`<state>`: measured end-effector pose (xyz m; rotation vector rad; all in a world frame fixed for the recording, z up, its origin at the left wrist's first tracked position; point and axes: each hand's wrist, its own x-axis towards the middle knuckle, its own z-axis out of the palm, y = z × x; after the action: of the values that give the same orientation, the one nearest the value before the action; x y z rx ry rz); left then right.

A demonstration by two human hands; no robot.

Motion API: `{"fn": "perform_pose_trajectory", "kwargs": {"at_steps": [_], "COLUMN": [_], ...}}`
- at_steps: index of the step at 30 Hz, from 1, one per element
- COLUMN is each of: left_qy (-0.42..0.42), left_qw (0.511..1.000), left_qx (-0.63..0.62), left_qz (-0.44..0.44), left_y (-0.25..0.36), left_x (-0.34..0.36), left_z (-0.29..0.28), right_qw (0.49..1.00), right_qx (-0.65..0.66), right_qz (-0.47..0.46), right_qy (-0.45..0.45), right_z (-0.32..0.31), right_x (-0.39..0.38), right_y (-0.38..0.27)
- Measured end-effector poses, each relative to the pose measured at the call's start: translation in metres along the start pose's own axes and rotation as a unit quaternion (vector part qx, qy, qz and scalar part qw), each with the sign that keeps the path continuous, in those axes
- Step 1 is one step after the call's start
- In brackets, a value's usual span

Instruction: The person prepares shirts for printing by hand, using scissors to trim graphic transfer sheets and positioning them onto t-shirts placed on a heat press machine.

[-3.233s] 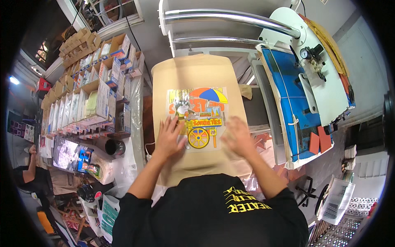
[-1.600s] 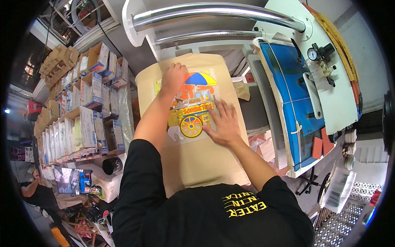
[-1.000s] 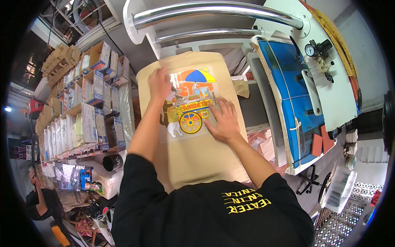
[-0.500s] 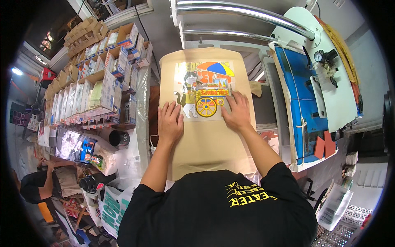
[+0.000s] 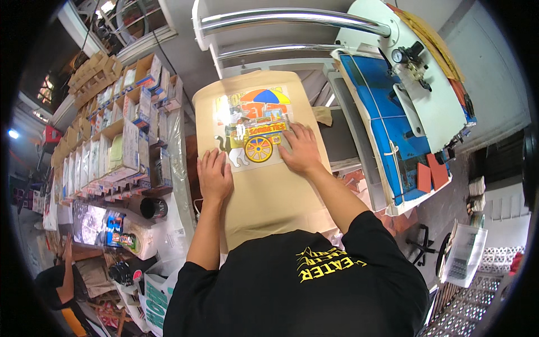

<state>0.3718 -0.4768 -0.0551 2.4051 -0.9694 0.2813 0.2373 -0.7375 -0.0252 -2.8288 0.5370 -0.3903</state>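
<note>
A tan garment lies spread flat over a press platen in front of me. A colourful transfer print with an umbrella, a cart wheel and a cat sits on its upper half. My left hand lies flat, fingers together, on the garment at the print's lower left corner. My right hand presses flat on the print's lower right edge, fingers spread. Neither hand grips anything.
The raised heat press head, white with a blue underside, stands to the right, with chrome bars behind. Shelves of boxed stock line the left. Another person stands at the lower left. A wire basket sits lower right.
Both hands have slid along the print: the left hand came back from the top left corner to the lower left, and the right hand stays at the lower right edge. My head moved.
</note>
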Motion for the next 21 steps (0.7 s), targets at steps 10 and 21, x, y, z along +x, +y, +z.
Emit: {"fn": "perform_pose_trajectory", "kwargs": {"at_steps": [10, 21], "left_qy": [0.010, 0.021], "left_qw": [1.000, 1.000], "left_qx": [-0.012, -0.005], "left_qz": [-0.001, 0.007], "left_y": [0.0049, 0.0033], "left_x": [0.0016, 0.0004], "left_z": [-0.0025, -0.0045], "right_qw": [1.000, 1.000], "right_qx": [-0.005, 0.007], "right_qz": [0.005, -0.003], "right_qy": [-0.008, 0.019], "right_z": [-0.0019, 0.0021], "right_x": [-0.0004, 0.0005], "right_y": [0.0003, 0.0011]}}
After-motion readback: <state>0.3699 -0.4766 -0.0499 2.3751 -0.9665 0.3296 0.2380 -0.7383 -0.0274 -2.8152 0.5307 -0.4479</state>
